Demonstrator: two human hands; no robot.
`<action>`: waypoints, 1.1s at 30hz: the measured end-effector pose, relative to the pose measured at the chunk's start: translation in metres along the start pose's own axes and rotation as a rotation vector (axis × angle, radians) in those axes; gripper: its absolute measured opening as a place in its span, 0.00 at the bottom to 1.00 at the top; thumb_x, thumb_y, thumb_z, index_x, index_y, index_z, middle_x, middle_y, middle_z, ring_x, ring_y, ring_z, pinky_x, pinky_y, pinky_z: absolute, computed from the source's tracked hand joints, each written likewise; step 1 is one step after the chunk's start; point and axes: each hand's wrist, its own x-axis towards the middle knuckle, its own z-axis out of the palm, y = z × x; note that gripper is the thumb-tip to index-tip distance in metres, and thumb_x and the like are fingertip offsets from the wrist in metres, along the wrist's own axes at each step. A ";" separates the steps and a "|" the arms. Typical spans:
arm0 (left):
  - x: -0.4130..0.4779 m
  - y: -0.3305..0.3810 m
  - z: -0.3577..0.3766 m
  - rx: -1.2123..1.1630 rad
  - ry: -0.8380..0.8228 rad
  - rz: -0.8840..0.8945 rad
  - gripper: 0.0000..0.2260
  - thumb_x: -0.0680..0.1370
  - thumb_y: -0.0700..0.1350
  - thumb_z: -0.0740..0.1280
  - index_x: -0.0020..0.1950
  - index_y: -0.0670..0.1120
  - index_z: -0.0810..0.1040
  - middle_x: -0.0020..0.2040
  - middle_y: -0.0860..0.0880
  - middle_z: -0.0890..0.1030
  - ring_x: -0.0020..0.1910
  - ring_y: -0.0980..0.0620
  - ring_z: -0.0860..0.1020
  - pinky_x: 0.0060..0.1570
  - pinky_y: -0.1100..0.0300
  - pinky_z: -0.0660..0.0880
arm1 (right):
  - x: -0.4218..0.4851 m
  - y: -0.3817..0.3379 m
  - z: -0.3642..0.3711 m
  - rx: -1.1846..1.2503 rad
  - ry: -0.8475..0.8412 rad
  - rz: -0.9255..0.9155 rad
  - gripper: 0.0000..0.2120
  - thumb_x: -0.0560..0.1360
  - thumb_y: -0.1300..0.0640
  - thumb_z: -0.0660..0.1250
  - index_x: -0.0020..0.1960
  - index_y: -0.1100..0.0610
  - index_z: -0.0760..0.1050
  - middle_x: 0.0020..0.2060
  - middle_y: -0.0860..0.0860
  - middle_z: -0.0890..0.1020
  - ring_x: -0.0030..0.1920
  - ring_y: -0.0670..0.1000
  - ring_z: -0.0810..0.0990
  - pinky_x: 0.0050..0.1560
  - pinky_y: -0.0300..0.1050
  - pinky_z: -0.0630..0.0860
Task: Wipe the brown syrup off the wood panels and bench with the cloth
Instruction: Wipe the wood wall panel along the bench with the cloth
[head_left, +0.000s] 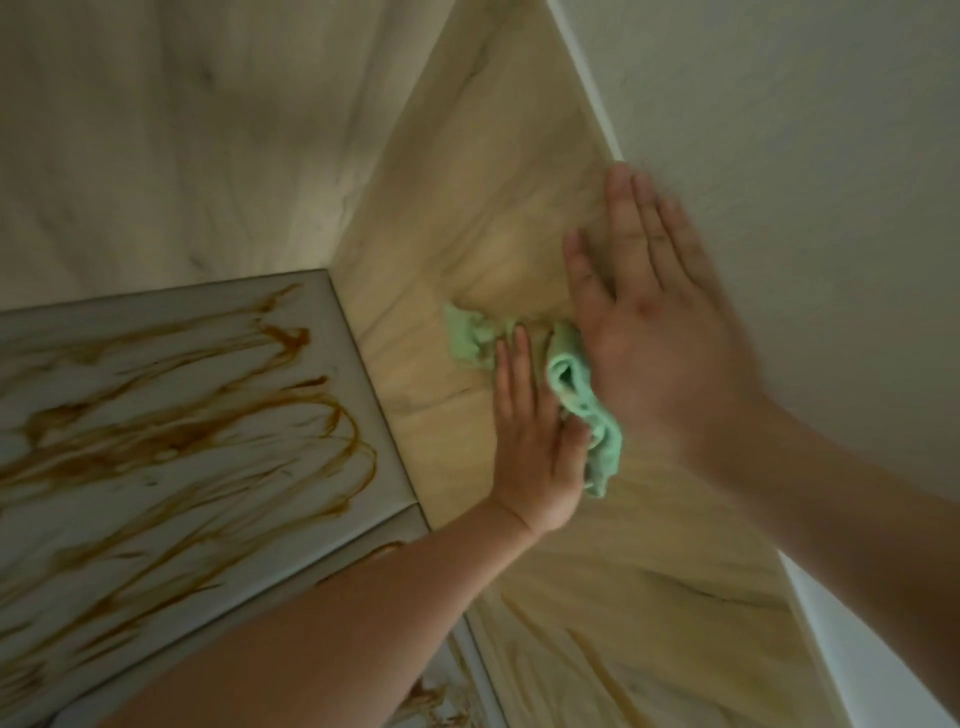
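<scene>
Cloth (579, 400) lies bunched between flat hands (535, 441) (654, 332) on wood panel (493, 208).

A crumpled green cloth (574, 387) lies on the tan bench (493, 182).

Wall (805, 130) tight along the bench (493, 182)

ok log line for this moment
left hand flat on cloth | right hand open, blurred | syrup streaks panel
</scene>
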 end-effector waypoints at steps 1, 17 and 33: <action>0.003 -0.018 -0.002 0.017 0.018 0.029 0.30 0.82 0.68 0.39 0.81 0.63 0.32 0.84 0.57 0.40 0.83 0.42 0.42 0.81 0.44 0.44 | 0.000 0.001 0.001 -0.003 -0.019 -0.005 0.24 0.85 0.64 0.46 0.80 0.68 0.60 0.78 0.76 0.49 0.80 0.74 0.49 0.81 0.65 0.48; -0.056 -0.267 -0.008 -0.352 0.358 -0.955 0.27 0.82 0.47 0.50 0.81 0.44 0.58 0.76 0.46 0.67 0.69 0.47 0.70 0.67 0.70 0.64 | 0.001 0.001 0.011 -0.066 -0.023 -0.016 0.23 0.87 0.64 0.44 0.79 0.65 0.65 0.80 0.69 0.57 0.79 0.76 0.53 0.80 0.69 0.50; -0.019 -0.017 0.031 -0.359 0.259 -0.609 0.34 0.81 0.58 0.54 0.85 0.46 0.50 0.84 0.46 0.50 0.83 0.47 0.50 0.80 0.40 0.52 | 0.001 0.004 -0.013 0.169 -0.071 -0.083 0.30 0.78 0.57 0.45 0.74 0.58 0.74 0.81 0.64 0.60 0.80 0.74 0.53 0.81 0.66 0.49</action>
